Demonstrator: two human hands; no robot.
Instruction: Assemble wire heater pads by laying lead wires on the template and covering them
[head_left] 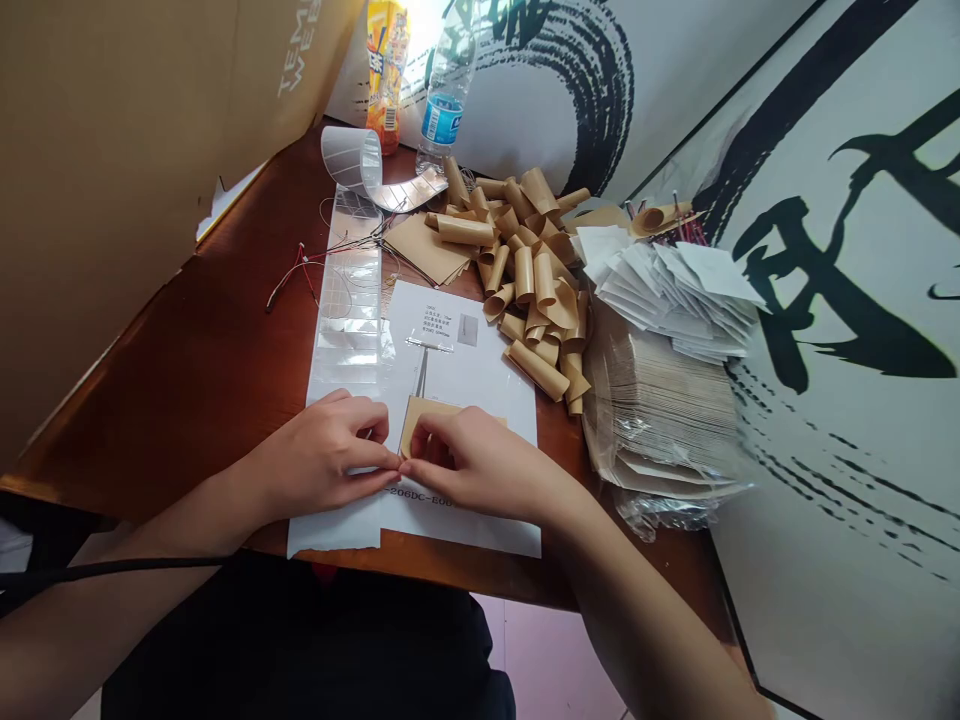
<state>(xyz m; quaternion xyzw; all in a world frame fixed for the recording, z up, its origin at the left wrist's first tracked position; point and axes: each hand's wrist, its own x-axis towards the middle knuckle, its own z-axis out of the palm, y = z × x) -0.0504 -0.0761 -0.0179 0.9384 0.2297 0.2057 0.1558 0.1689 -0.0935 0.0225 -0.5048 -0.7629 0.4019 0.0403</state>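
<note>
Near the desk (pixel 247 300) front edge, left hand (pixel 337 450) and right hand (pixel 480 460) are pinched together, contents indiscernible, at an apparently unfinished brown sheet (pixel 417 408), curled papers (pixel 544 280) being already heaped behind.

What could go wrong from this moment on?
The right hand meets the left hand and partly covers the brown paper, so misalignment might go unnoticed. The loose heap of paper rolls sits at the printed sheet's edge; a bump could scatter it. Thin wires crossing the label strip might snag.
</note>
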